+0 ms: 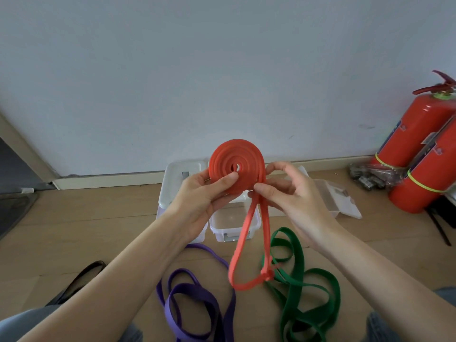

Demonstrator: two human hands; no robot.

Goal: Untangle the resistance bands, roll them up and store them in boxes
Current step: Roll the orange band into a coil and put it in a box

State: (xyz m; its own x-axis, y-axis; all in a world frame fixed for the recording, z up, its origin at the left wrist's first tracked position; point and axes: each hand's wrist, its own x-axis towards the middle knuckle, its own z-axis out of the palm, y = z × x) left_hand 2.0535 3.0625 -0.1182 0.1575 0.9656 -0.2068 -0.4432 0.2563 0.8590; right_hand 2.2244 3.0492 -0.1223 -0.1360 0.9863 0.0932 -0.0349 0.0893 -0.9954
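Note:
A red resistance band [229, 159] is partly wound into a flat coil held up in front of me. My left hand [204, 193] grips the coil, thumb pressed near its centre. My right hand [291, 193] pinches the band where it leaves the coil. The loose red end hangs down in a loop, with a twist at its lower right. On the floor lie a purple band [195, 302] at the left and a green band [303, 287] at the right, both in loose loops. Clear plastic boxes [234, 225] stand open behind my hands.
A white box lid [180, 178] sits by the wall, another clear lid [343, 201] at the right. Two red fire extinguishers [417, 149] stand at the far right against the white wall. The floor is wood. My knees show at the bottom corners.

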